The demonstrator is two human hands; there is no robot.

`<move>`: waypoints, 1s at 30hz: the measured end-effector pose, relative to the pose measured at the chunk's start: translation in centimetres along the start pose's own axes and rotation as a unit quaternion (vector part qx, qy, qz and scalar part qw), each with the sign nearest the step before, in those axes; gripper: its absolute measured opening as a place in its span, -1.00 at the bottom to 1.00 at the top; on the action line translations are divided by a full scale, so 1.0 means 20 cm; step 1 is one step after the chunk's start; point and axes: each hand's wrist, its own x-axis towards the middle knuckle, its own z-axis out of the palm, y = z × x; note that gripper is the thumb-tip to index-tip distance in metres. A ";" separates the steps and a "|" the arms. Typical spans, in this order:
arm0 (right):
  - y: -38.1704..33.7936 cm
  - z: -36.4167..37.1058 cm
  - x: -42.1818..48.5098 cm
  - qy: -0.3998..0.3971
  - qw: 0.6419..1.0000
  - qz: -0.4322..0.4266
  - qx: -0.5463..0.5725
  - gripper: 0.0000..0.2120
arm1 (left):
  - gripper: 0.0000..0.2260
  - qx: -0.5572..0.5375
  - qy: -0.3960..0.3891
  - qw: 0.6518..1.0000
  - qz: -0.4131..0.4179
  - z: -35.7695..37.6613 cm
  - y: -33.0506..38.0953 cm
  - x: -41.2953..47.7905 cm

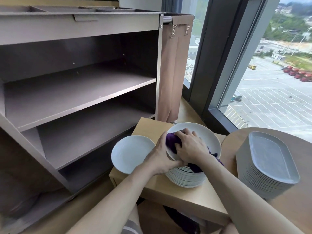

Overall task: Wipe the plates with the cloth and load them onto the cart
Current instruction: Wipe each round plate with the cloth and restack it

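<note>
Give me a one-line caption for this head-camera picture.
Left hand grips the top plate of a stack while the right hand presses a purple cloth into it, beside the cart.

From where I stand, no word, number, label or brand can be read anywhere: not on the cart (84, 24), the plates (184, 180) or the cloth (171, 141) (the trucks (297, 74) far below the window (270, 105) are too small for any marking to be made out).
</note>
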 end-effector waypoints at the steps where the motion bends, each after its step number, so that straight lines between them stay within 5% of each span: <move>1: 0.00 0.01 0.01 0.004 1.000 0.001 0.002 -0.58 | 0.14 0.003 -0.002 1.000 0.000 0.00 0.01 0.00; 9: 0.23 -0.09 0.01 0.028 0.996 0.067 -0.042 -0.64 | 0.18 0.013 -0.037 0.998 -0.042 -0.02 0.02 -0.02; 15: 0.25 -0.17 -0.13 -0.051 0.995 0.038 -0.079 -0.57 | 0.21 0.014 -0.042 0.998 -0.038 -0.02 0.01 -0.02; 20: 0.20 -0.21 -0.19 -0.120 0.993 0.013 -0.002 -0.53 | 0.07 -0.001 -0.065 0.998 -0.025 -0.05 0.00 0.00; 23: 0.12 -0.18 -0.15 -0.133 0.990 -0.033 0.028 -0.56 | 0.19 -0.010 -0.067 0.998 -0.018 -0.04 -0.01 0.01; 30: 0.02 -0.07 -0.03 -0.042 0.998 -0.050 0.023 -0.57 | 0.22 -0.058 -0.078 0.995 -0.031 -0.01 -0.04 0.02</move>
